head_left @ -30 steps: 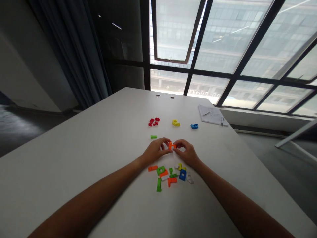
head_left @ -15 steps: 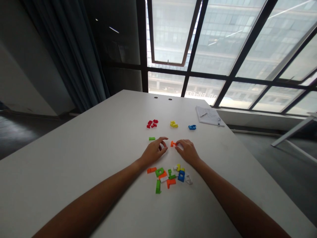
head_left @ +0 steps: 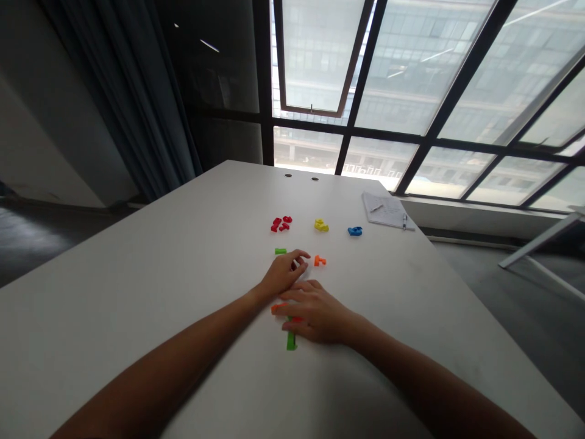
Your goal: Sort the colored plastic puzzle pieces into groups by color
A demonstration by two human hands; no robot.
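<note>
My left hand (head_left: 284, 270) rests on the table with its fingers curved and apart, holding nothing. Just right of its fingertips lies an orange plastic piece (head_left: 319, 261); behind the hand is a green piece (head_left: 280, 250). Nearer to me, my right hand (head_left: 315, 312) spreads its fingers over the mixed pile of coloured pieces and hides most of it. Under or beside those fingers show another orange piece (head_left: 276, 309) and a long green piece (head_left: 291, 342). Whether a fingertip touches any of them I cannot tell.
Farther back on the white table (head_left: 192, 244) sit several red pieces (head_left: 280, 224), a small yellow group (head_left: 321, 225) and a blue group (head_left: 355, 231). Papers (head_left: 388, 210) with pens lie by the right edge. Windows stand beyond the table.
My right hand has let go of the orange piece beside my left hand and moved toward me and left, over the pile. My left hand has hardly moved.
</note>
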